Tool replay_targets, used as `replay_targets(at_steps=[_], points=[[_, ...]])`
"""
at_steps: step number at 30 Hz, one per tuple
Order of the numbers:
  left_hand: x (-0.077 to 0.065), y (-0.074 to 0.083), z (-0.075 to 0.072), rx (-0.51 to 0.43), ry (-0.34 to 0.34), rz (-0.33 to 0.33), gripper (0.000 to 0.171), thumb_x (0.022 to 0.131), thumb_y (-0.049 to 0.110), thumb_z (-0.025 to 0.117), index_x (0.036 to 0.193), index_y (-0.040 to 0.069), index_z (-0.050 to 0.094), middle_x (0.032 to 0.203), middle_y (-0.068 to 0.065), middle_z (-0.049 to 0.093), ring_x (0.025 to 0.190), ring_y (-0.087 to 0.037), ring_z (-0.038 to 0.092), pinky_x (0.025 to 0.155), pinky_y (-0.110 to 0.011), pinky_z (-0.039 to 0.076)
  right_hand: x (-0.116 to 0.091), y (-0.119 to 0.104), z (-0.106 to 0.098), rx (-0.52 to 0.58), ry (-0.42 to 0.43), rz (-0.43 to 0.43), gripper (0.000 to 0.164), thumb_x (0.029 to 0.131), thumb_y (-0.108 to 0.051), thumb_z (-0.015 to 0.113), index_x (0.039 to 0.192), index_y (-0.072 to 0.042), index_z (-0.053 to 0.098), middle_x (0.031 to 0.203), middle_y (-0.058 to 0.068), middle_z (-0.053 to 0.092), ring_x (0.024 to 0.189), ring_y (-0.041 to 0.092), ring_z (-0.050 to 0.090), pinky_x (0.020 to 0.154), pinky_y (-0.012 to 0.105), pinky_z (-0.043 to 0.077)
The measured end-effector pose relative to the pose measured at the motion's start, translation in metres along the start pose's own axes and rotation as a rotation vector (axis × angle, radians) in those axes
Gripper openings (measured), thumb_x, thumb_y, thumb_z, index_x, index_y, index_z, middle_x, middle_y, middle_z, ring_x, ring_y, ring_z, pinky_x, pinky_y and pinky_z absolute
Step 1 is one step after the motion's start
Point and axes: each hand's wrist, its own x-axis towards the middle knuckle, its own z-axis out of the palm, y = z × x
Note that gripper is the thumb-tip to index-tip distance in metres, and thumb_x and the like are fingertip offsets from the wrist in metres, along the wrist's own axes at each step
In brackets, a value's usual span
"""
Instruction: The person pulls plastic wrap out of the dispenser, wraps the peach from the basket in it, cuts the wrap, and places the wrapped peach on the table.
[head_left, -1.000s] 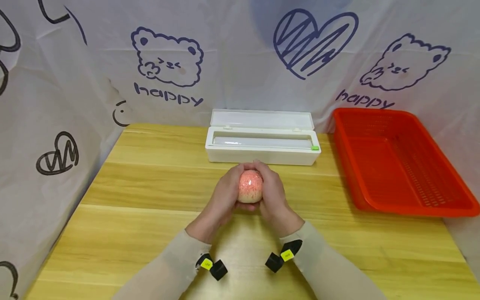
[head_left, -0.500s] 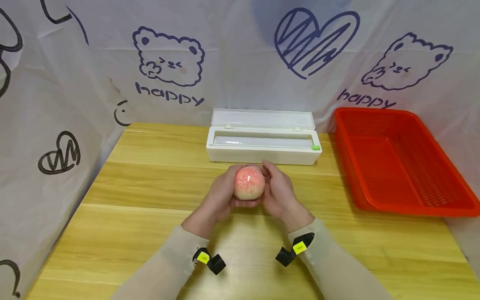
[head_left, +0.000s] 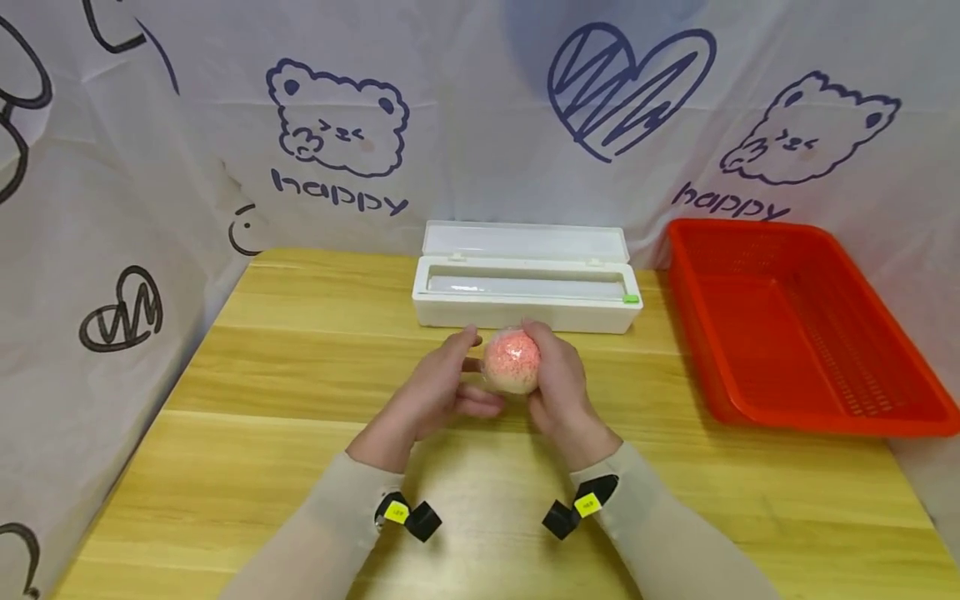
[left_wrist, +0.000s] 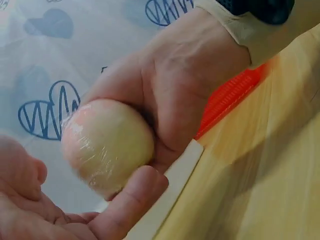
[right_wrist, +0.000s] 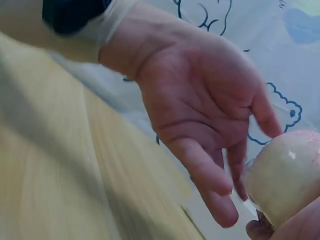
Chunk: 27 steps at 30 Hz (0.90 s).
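A peach [head_left: 512, 361], pink on top and pale below, is wrapped in shiny clear film. My right hand [head_left: 561, 383] grips it from the right side, above the table; in the left wrist view that hand [left_wrist: 165, 85] curls round the peach [left_wrist: 112, 145]. My left hand [head_left: 437, 385] lies just left of the peach with fingers extended and palm turned toward it. The right wrist view shows the left palm [right_wrist: 200, 105] spread and the peach [right_wrist: 282, 175] beside its fingers. Whether a left fingertip touches the film, I cannot tell.
Behind the hands stands a white cling film box [head_left: 525, 315] with its lid raised, a roll inside and a green slider at its right end. A red plastic basket [head_left: 720, 367] occupies the table's right side. White cloth with drawings hangs behind the wooden table [head_left: 285, 467].
Both hands cupped the peach earlier. The left hand has since drawn away to the left and loosened its fingers, while the right hand keeps the peach, now slightly farther right.
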Motion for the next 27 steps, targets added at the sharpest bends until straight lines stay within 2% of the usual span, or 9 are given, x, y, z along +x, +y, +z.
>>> replay_targets(at_steps=[4, 7, 11, 14, 18, 20, 22, 26, 27], points=[[0.003, -0.005, 0.007, -0.193, 0.049, -0.011, 0.058, 0.113, 0.05, 0.039, 0.144, 0.001, 0.048, 0.13, -0.019, 0.063, 0.094, -0.022, 0.074, 0.079, -0.038, 0.065, -0.007, 0.005, 0.004, -0.315, -0.001, -0.146, 0.032, 0.101, -0.027, 0.063, 0.11, 0.0, 0.077, 0.107, 0.006, 0.075, 0.103, 0.017, 0.065, 0.09, 0.029, 0.055], [0.008, -0.009, 0.02, -0.355, 0.142, 0.018, 0.046, 0.114, 0.039, 0.043, 0.13, -0.001, 0.057, 0.118, -0.01, 0.063, 0.097, -0.014, 0.068, 0.078, -0.028, 0.063, -0.015, 0.015, 0.009, -0.54, 0.016, -0.268, 0.028, 0.1, -0.031, 0.062, 0.103, -0.009, 0.079, 0.105, 0.005, 0.077, 0.098, 0.018, 0.066, 0.084, 0.032, 0.054], [0.011, -0.011, 0.032, -0.437, 0.289, 0.055, 0.031, 0.111, 0.025, 0.048, 0.116, -0.003, 0.062, 0.109, -0.006, 0.06, 0.092, -0.01, 0.064, 0.073, -0.02, 0.06, -0.017, 0.022, 0.013, -0.592, 0.07, -0.37, 0.027, 0.097, -0.03, 0.061, 0.096, -0.01, 0.079, 0.098, 0.007, 0.077, 0.091, 0.022, 0.066, 0.077, 0.036, 0.054], [0.013, -0.012, 0.031, -0.401, 0.284, 0.051, 0.032, 0.11, 0.025, 0.05, 0.119, -0.003, 0.063, 0.111, -0.007, 0.061, 0.093, -0.012, 0.064, 0.075, -0.024, 0.061, -0.011, 0.024, 0.012, -0.51, 0.071, -0.319, 0.027, 0.096, -0.028, 0.061, 0.091, -0.009, 0.08, 0.094, 0.004, 0.077, 0.09, 0.018, 0.066, 0.079, 0.032, 0.053], [0.016, -0.017, 0.022, -0.276, 0.161, 0.023, 0.041, 0.109, 0.034, 0.05, 0.132, 0.001, 0.061, 0.123, -0.012, 0.062, 0.1, -0.02, 0.068, 0.08, -0.042, 0.065, -0.003, 0.023, 0.006, -0.306, 0.008, -0.121, 0.024, 0.098, -0.024, 0.062, 0.09, -0.008, 0.079, 0.093, -0.001, 0.075, 0.094, 0.014, 0.064, 0.089, 0.028, 0.052], [0.016, -0.02, 0.018, -0.196, 0.13, 0.028, 0.044, 0.11, 0.038, 0.049, 0.136, 0.004, 0.06, 0.126, -0.013, 0.062, 0.099, -0.023, 0.07, 0.08, -0.048, 0.065, -0.001, 0.018, 0.002, -0.307, -0.031, -0.043, 0.026, 0.101, -0.026, 0.061, 0.094, -0.008, 0.078, 0.098, 0.0, 0.074, 0.1, 0.015, 0.064, 0.096, 0.031, 0.051], [0.017, -0.022, 0.016, -0.132, 0.141, 0.057, 0.044, 0.11, 0.039, 0.048, 0.135, 0.005, 0.06, 0.125, -0.013, 0.062, 0.096, -0.021, 0.069, 0.079, -0.044, 0.065, -0.001, 0.012, -0.002, -0.396, -0.074, -0.005, 0.032, 0.104, -0.034, 0.058, 0.105, -0.009, 0.078, 0.109, 0.003, 0.075, 0.109, 0.018, 0.064, 0.104, 0.036, 0.049], [0.014, -0.023, 0.016, 0.034, 0.227, 0.164, 0.045, 0.111, 0.039, 0.044, 0.134, 0.005, 0.063, 0.119, -0.013, 0.064, 0.09, -0.015, 0.065, 0.073, -0.03, 0.061, -0.001, 0.002, -0.008, -0.829, -0.16, -0.052, 0.059, 0.108, -0.058, 0.04, 0.132, -0.016, 0.073, 0.136, 0.006, 0.071, 0.13, 0.026, 0.061, 0.113, 0.048, 0.046], [0.014, -0.022, 0.016, 0.061, 0.229, 0.176, 0.047, 0.112, 0.039, 0.043, 0.134, 0.004, 0.063, 0.117, -0.015, 0.065, 0.089, -0.015, 0.065, 0.072, -0.032, 0.062, 0.0, 0.0, -0.009, -0.908, -0.183, -0.071, 0.064, 0.108, -0.062, 0.036, 0.136, -0.016, 0.07, 0.14, 0.007, 0.069, 0.133, 0.029, 0.06, 0.114, 0.051, 0.045]])
